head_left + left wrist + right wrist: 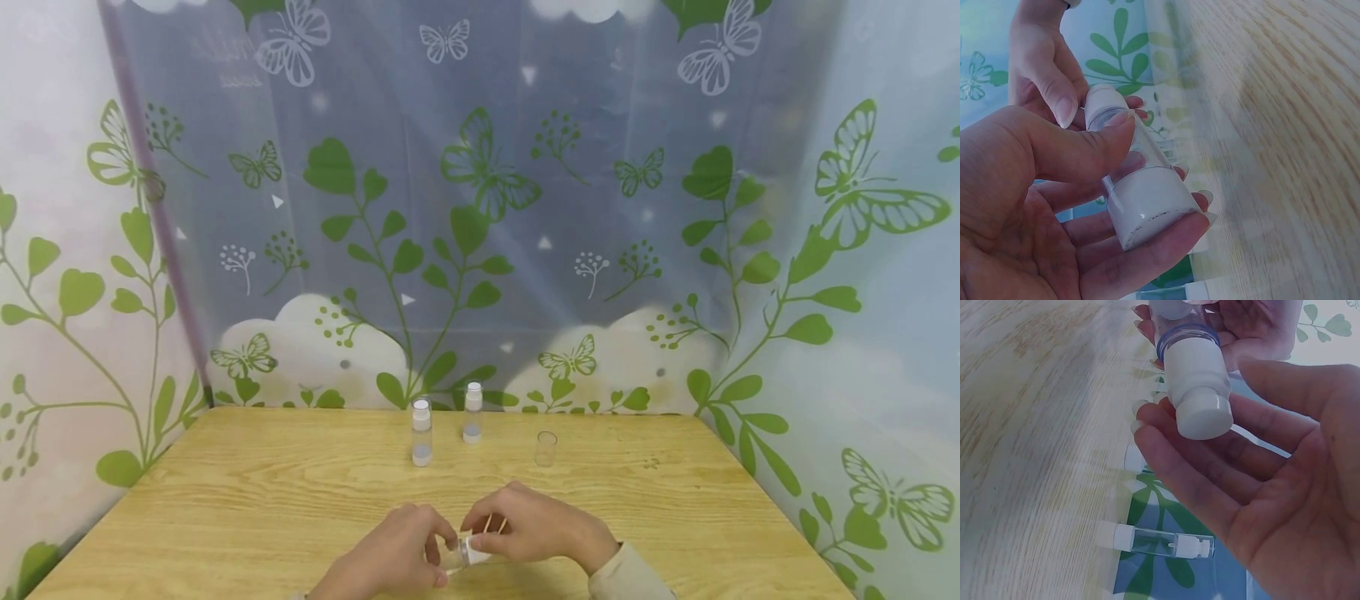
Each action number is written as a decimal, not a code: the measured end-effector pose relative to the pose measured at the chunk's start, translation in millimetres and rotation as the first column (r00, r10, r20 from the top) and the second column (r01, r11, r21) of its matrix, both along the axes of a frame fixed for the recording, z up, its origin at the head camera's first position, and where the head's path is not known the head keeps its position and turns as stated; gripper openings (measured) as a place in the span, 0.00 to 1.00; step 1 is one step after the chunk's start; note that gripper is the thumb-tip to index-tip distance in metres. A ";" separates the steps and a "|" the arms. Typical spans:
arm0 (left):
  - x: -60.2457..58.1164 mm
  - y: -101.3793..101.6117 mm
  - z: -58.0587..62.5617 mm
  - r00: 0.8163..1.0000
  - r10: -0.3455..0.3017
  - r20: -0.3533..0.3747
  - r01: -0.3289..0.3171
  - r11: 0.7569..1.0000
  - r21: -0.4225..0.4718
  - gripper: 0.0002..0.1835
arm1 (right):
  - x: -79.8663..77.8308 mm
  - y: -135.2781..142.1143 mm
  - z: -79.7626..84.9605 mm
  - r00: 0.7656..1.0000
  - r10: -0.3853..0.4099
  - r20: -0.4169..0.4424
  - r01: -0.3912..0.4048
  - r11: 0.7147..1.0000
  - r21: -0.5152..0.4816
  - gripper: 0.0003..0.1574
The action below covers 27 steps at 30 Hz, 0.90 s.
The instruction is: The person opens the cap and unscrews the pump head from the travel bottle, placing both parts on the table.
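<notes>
A small clear pump bottle (1147,197) with a white base and white pump top (1196,381) is tilted between my hands above the near part of the table. My left hand (401,550) grips its clear body, thumb on one side and fingers curled under the base in the left wrist view. Around the pump top, my right hand (528,525) has its fingers loosely bent behind and its thumb close beside; firm contact is not plain. A clear cap (546,450) stands on the table beyond my right hand.
Two more pump bottles stand upright farther back on the wooden table (262,492): one (422,435) left of centre, the other (472,414) behind it to the right. A curtain (600,208) with printed leaves and butterflies hangs along the table's far edge.
</notes>
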<state>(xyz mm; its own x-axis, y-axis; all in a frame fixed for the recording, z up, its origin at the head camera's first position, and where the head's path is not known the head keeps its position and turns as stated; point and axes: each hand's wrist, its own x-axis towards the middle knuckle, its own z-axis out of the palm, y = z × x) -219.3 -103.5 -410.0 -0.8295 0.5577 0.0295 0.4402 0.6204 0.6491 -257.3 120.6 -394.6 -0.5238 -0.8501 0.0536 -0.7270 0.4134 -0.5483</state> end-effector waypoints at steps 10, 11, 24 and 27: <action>0.2 -0.5 0.2 1.000 0.003 -0.012 -0.003 1.000 -0.014 0.17 | -0.6 0.2 0.3 0.999 0.015 -0.037 -0.014 1.000 0.026 0.15; 0.5 -0.5 0.0 1.000 0.003 -0.010 -0.003 1.000 -0.012 0.17 | -0.6 0.2 0.1 0.999 0.021 -0.038 -0.020 0.999 0.026 0.15; 0.9 -1.1 0.6 1.000 -0.002 0.000 0.002 1.000 0.009 0.18 | 0.5 -0.5 -0.4 0.999 0.036 0.002 -0.036 0.999 0.018 0.14; 0.0 -0.8 -0.3 1.000 -0.005 -0.012 0.005 1.000 0.006 0.18 | 0.6 -0.4 0.7 0.999 0.034 0.001 -0.034 0.999 0.022 0.14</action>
<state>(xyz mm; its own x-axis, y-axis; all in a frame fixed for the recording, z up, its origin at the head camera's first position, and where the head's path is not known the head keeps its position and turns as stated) -219.3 -104.3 -410.3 -0.8265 0.5614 0.0429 0.4509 0.6144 0.6474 -256.7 120.2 -393.9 -0.4948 -0.8683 0.0344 -0.7403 0.4005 -0.5400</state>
